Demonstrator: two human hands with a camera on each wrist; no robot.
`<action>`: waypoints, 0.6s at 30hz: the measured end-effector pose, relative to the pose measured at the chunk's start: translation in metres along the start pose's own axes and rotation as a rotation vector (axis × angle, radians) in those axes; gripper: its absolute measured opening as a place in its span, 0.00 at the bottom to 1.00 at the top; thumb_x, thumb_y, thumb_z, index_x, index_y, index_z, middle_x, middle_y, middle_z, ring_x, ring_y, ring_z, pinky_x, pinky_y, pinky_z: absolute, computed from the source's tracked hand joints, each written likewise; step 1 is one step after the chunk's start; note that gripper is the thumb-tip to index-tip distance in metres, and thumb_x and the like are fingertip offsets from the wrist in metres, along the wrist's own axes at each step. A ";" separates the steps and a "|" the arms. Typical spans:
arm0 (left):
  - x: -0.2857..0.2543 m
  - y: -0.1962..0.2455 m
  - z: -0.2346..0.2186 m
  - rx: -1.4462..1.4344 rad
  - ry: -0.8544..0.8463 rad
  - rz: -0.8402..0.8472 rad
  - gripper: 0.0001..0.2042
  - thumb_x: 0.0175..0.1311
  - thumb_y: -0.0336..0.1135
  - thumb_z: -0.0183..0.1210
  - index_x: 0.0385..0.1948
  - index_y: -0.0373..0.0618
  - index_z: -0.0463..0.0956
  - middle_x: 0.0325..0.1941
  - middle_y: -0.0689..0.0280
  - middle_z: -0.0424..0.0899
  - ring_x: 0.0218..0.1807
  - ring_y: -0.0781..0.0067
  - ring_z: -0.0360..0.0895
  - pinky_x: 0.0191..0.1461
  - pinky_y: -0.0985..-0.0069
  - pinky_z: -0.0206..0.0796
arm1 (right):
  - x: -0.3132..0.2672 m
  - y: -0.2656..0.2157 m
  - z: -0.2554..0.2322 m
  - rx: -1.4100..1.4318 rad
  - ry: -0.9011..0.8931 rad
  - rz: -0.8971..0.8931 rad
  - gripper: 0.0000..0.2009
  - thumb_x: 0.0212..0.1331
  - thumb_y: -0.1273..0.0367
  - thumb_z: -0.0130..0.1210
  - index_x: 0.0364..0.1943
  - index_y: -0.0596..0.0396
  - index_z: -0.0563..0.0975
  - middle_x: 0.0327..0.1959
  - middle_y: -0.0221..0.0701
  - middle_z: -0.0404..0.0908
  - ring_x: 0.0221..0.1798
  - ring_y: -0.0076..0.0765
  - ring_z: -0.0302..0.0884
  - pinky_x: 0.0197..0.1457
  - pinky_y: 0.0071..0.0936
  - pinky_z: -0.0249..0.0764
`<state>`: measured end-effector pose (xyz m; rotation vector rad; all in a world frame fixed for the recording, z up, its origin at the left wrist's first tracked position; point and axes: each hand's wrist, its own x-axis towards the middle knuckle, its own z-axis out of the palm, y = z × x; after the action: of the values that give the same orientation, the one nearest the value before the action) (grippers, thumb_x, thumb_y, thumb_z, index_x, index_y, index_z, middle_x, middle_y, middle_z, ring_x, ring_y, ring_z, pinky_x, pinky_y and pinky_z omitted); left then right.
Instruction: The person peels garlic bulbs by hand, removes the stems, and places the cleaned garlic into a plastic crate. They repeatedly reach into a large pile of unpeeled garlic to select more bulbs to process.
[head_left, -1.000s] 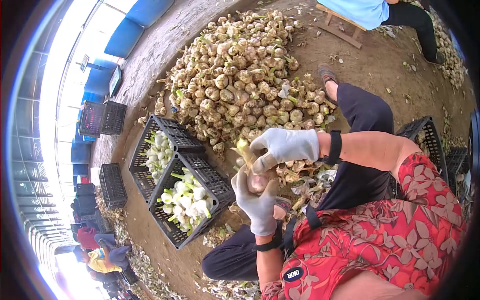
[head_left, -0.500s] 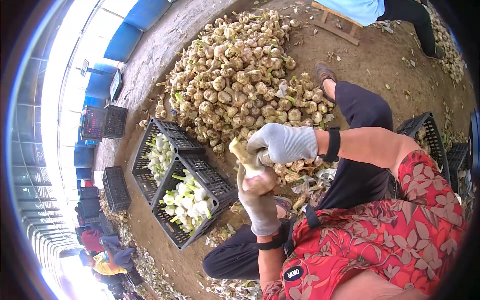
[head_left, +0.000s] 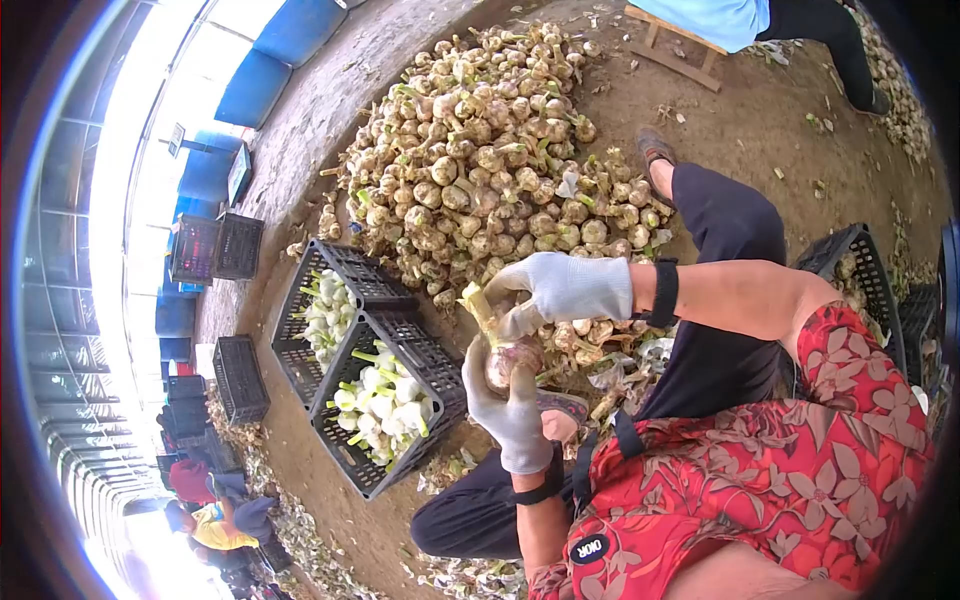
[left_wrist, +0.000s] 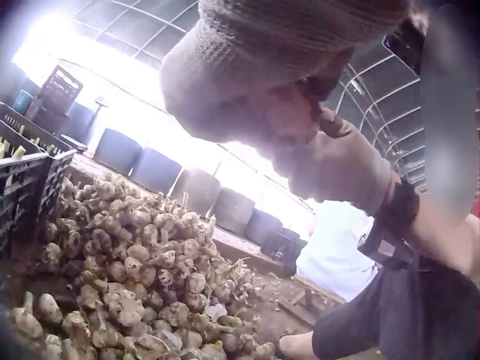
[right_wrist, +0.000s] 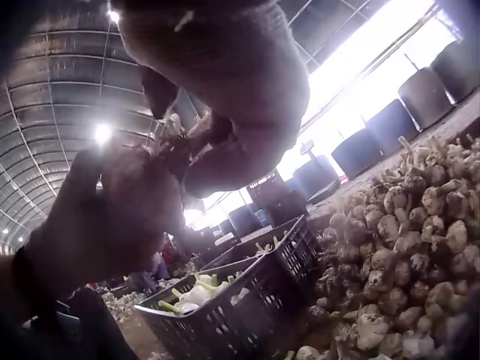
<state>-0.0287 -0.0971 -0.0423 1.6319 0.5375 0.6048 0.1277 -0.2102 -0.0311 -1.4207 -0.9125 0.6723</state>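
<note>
dirt floor [head_left: 740, 150]; garlic pile [head_left: 470, 160], crates [head_left: 425, 358] sit close, likely for short reaches. left hand [head_left: 515, 425] grips bulb [head_left: 507, 362], seemingly bracing it; right hand [head_left: 570, 290] pinches stalk [head_left: 477, 304].

Black plastic crates [head_left: 420, 352] block the way beside your gloved left hand [head_left: 512, 418].
You have room above the lumpy tan garlic heap [head_left: 475, 165].

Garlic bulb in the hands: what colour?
The garlic bulb is pale with a pinkish-purple tint; its stem is pale yellow-green. Best in the head view.
</note>
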 end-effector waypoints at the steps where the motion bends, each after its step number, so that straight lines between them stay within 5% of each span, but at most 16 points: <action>1: 0.000 0.005 0.002 0.148 -0.029 0.084 0.24 0.48 0.27 0.61 0.51 0.30 0.73 0.47 0.58 0.77 0.48 0.67 0.76 0.55 0.73 0.68 | 0.001 0.003 0.002 -0.015 0.013 0.043 0.20 0.57 0.58 0.62 0.44 0.61 0.79 0.36 0.37 0.84 0.39 0.28 0.79 0.46 0.29 0.74; 5: 0.001 0.013 0.001 0.476 -0.122 0.286 0.25 0.48 0.27 0.63 0.51 0.27 0.73 0.43 0.60 0.77 0.44 0.69 0.76 0.53 0.75 0.68 | 0.001 0.003 0.001 0.096 0.034 0.242 0.19 0.56 0.57 0.63 0.38 0.63 0.80 0.26 0.32 0.82 0.28 0.24 0.75 0.34 0.27 0.74; 7: 0.000 0.017 0.000 0.486 -0.150 0.264 0.26 0.48 0.28 0.64 0.52 0.27 0.72 0.45 0.60 0.78 0.45 0.69 0.76 0.53 0.75 0.68 | 0.002 0.003 -0.002 0.034 0.016 0.131 0.17 0.57 0.60 0.62 0.38 0.62 0.81 0.26 0.31 0.82 0.26 0.22 0.76 0.31 0.25 0.75; 12: -0.002 0.019 -0.003 -0.153 -0.189 -0.066 0.31 0.50 0.38 0.64 0.56 0.28 0.70 0.48 0.57 0.79 0.48 0.69 0.77 0.54 0.73 0.69 | -0.001 -0.006 -0.012 0.462 -0.103 0.285 0.11 0.58 0.70 0.60 0.43 0.62 0.82 0.29 0.27 0.83 0.28 0.16 0.77 0.31 0.18 0.75; 15: -0.002 0.030 -0.003 -0.217 -0.208 -0.137 0.32 0.51 0.41 0.61 0.57 0.28 0.68 0.48 0.57 0.80 0.49 0.69 0.77 0.54 0.72 0.69 | -0.001 -0.012 -0.014 0.457 -0.109 0.266 0.10 0.60 0.71 0.57 0.44 0.60 0.82 0.28 0.28 0.83 0.27 0.20 0.79 0.31 0.21 0.77; 18: 0.000 0.029 -0.004 0.000 -0.179 -0.049 0.31 0.52 0.39 0.60 0.57 0.28 0.68 0.49 0.57 0.80 0.49 0.69 0.77 0.54 0.72 0.69 | 0.003 -0.011 -0.009 0.003 -0.026 -0.008 0.10 0.56 0.72 0.57 0.41 0.61 0.81 0.27 0.36 0.84 0.28 0.30 0.81 0.33 0.27 0.76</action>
<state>-0.0312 -0.0987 -0.0135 1.6492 0.4442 0.4170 0.1351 -0.2130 -0.0190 -1.4075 -0.9370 0.6870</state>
